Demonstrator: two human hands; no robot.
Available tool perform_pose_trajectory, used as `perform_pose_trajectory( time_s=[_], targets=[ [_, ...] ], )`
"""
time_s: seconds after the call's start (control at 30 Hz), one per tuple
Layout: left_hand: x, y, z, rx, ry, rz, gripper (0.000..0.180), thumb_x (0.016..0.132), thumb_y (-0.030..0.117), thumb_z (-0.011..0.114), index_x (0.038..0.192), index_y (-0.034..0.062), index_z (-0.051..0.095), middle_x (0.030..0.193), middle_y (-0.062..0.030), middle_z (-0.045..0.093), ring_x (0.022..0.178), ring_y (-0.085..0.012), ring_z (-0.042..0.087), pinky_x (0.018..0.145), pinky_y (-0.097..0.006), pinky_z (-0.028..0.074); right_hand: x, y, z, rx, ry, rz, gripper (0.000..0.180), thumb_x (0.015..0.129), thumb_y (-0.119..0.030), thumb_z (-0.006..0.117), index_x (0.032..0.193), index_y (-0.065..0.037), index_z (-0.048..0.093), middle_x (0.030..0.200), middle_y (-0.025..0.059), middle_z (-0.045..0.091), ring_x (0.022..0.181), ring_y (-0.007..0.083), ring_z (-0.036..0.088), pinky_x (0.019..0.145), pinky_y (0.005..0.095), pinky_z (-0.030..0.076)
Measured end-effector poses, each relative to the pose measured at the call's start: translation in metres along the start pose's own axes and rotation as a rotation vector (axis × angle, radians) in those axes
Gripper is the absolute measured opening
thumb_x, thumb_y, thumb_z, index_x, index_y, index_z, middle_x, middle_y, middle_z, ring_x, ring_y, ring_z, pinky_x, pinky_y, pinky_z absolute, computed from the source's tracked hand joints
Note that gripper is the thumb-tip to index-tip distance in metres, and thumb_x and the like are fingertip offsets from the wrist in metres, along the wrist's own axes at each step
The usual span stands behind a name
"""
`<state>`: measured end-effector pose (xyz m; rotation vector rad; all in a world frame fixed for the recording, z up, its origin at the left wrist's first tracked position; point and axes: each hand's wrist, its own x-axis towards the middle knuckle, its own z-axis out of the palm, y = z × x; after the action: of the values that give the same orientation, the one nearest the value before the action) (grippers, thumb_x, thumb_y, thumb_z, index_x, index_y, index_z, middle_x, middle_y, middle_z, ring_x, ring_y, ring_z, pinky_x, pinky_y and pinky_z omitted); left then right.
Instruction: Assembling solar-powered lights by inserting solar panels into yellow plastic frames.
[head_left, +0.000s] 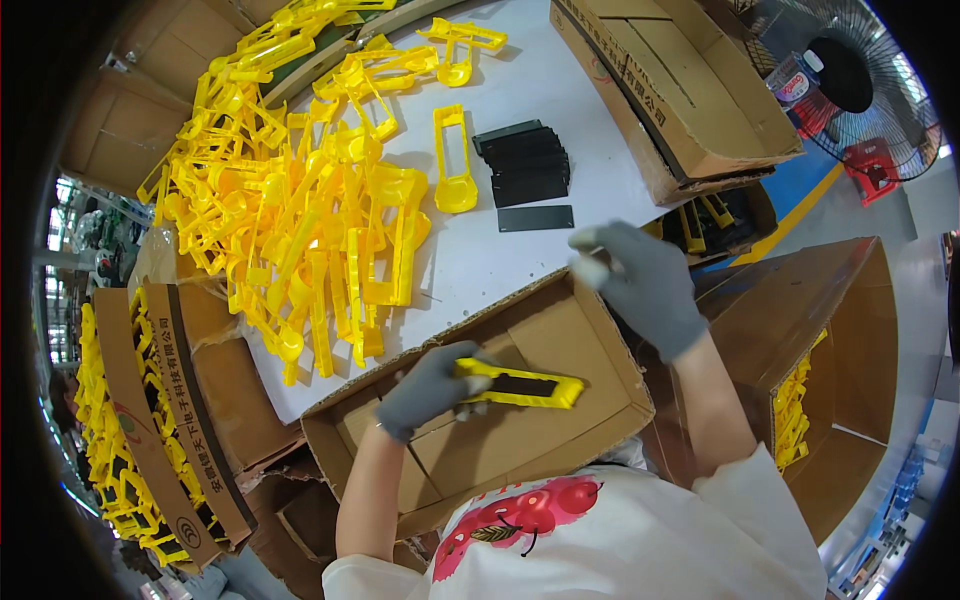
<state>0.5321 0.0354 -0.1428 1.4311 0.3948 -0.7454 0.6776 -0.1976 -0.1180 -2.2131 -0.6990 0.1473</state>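
Note:
My left hand (pixel 428 392), in a grey glove with pale fingertips, grips the rounded end of a yellow plastic frame (pixel 562 391). A black panel (pixel 520 384) fills the frame's long opening. Both are held over a shallow cardboard box (pixel 500 446) in front of me. My right hand (pixel 640 285), gloved alike, hovers by the box's far right corner with thumb and fingers apart and nothing visible in them. Closest to it on the table lies a single dark flat plate (pixel 536 218). Behind that plate is a fanned stack of black plates (pixel 525 165), beside an unfilled yellow frame (pixel 455 165).
A big heap of yellow frames (pixel 300 215) covers the left of the white table (pixel 480 265). Cardboard boxes (pixel 690 85) stand at the far right. Another carton (pixel 850 400) on the right contains yellow parts. Filled frames (pixel 120 450) sit in a box at left. A fan (pixel 850 80) stands far right.

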Motion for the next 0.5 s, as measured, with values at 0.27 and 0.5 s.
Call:
perform_pose_trajectory(
  time_s=[0.27, 0.5],
  targets=[
    [0.038, 0.035, 0.057, 1.239, 0.649, 0.244, 0.023, 0.082, 0.03, 0.064, 0.077, 0.0078, 0.065, 0.067, -0.014, 0.064, 0.06, -0.0308, 0.065, 0.057, -0.043, 0.052, 0.074, 0.025, 0.07, -0.556, -0.108, -0.15, 0.025, 0.079, -0.03, 0.069, 0.099, -0.015, 0.062, 0.094, 0.0055, 0.06, 0.078, 0.0252, 0.065, 0.067, 0.0369, 0.051],
    [0.084, 0.115, -0.044, 1.451, 1.265, 0.559, 0.034, 0.072, 0.031, 0.073, 0.101, 0.0128, 0.069, 0.141, -0.019, 0.04, 0.138, -0.0433, 0.019, 0.112, -0.053, 0.016, 0.088, 0.015, 0.067, -0.44, -0.242, -0.096, 0.034, 0.074, -0.026, 0.074, 0.096, -0.007, 0.058, 0.096, 0.0132, 0.062, 0.081, 0.0298, 0.066, 0.066, 0.0399, 0.054]
  ],
)
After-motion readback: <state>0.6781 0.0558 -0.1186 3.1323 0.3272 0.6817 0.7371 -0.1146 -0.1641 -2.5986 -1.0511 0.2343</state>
